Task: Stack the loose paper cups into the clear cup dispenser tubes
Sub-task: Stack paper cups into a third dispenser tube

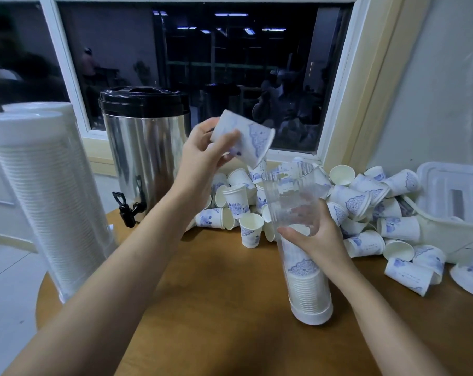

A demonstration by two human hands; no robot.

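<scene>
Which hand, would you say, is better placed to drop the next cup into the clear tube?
Left. The left hand holds a paper cup tilted above the open top of the clear tube, while the right hand grips that tube.

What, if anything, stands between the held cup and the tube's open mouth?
Nothing visible does. The left hand holds the cup tilted just above the tube, whose top is open; the right hand grips the tube lower down, off the opening.

Nothing readable here, honestly. The paper cups (409, 275) have blue ornament prints and some tiny lettering, but it's way too blurry.
</scene>
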